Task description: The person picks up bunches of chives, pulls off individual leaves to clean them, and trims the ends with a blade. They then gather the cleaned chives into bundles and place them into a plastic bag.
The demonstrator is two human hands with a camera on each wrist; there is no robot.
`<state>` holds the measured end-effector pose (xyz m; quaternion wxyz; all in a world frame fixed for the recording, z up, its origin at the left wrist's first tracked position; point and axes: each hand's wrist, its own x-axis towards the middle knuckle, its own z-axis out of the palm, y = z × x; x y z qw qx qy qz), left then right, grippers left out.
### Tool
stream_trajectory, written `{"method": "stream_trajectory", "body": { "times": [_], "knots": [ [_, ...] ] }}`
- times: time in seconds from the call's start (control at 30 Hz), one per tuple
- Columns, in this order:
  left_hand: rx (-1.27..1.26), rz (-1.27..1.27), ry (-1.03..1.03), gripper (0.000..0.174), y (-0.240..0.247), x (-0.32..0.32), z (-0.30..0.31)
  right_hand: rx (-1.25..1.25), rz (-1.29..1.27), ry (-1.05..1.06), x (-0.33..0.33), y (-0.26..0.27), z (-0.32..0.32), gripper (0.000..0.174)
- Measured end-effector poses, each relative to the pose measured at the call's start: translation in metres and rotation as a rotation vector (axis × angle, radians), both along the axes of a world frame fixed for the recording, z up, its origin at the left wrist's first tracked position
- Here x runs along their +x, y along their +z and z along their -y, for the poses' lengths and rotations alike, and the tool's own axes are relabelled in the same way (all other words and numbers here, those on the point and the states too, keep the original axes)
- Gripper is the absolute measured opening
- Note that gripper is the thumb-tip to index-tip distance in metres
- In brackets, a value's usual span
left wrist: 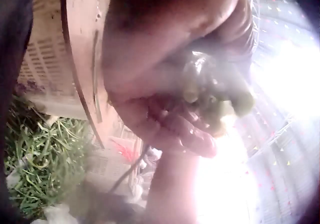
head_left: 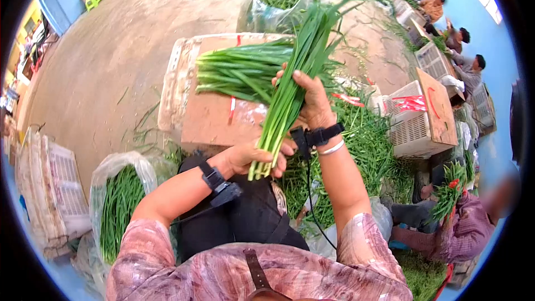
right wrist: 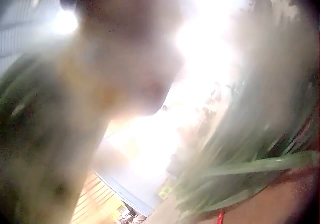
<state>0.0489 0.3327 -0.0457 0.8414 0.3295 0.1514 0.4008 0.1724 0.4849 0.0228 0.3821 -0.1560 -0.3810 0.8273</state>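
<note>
A bunch of garlic chives (head_left: pixel 288 92) slants upward before me, pale stalk ends toward my body and green leaves pointing away. My left hand (head_left: pixel 248 157) grips it close to the cut ends. In the left wrist view its fingers (left wrist: pixel 190 134) curl round the stalk ends (left wrist: pixel 242 99). Higher up, my right hand (head_left: pixel 316 100) holds the same bunch, thumb across the leaves. Behind it, a pile of chives (head_left: pixel 239 72) lies sideways on a brown board (head_left: pixel 203 120) over a white crate (head_left: pixel 170 97). The right wrist view is blurred by glare.
Loose leaves (head_left: pixel 362 139) heap at the right. Plastic bags of greens stand at the left (head_left: pixel 125 206) and beyond the board (head_left: pixel 276 5). Crates stand at left (head_left: pixel 56 184) and right (head_left: pixel 409 117). A person (head_left: pixel 465 228) sits close at the right; others sit along the wall.
</note>
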Motion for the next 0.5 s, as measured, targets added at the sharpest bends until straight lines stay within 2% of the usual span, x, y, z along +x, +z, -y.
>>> {"method": "stream_trajectory", "body": {
  "times": [0.03, 0.07, 0.13, 0.17, 0.2, 0.27, 0.33, 0.4, 0.5],
  "knots": [
    [-0.049, -0.002, 0.078, 0.050, -0.002, 0.008, 0.002, -0.004, 0.045, 0.039, -0.001, -0.004, -0.004, 0.043],
    [-0.093, -0.004, 0.153, 0.040, -0.004, 0.016, 0.001, -0.034, 0.079, 0.055, -0.003, -0.008, -0.005, 0.040],
    [-0.301, 0.060, 0.243, 0.029, -0.009, 0.028, 0.004, -0.113, 0.204, 0.159, 0.005, -0.025, -0.018, 0.040],
    [-0.360, 0.076, 0.273, 0.025, -0.021, 0.032, 0.003, -0.049, 0.444, 0.068, 0.015, -0.053, -0.036, 0.043],
    [-0.398, 0.093, 0.321, 0.021, -0.023, 0.036, 0.004, -0.027, 0.790, -0.073, 0.020, -0.045, -0.030, 0.046],
    [-0.519, 0.181, 0.347, 0.017, -0.036, 0.041, 0.002, 0.075, 0.965, -0.102, 0.040, -0.030, -0.013, 0.044],
    [-0.515, 0.212, 0.344, 0.015, -0.042, 0.045, 0.002, 0.331, 1.136, -0.050, 0.063, -0.045, -0.020, 0.040],
    [-0.464, 0.341, 0.304, 0.020, -0.050, 0.050, 0.002, 0.544, 0.945, -0.309, 0.068, -0.044, -0.004, 0.023],
    [-0.416, 0.424, 0.330, 0.031, -0.054, 0.059, 0.000, 0.503, 0.751, -0.149, 0.064, -0.029, 0.015, 0.019]
  ]
}}
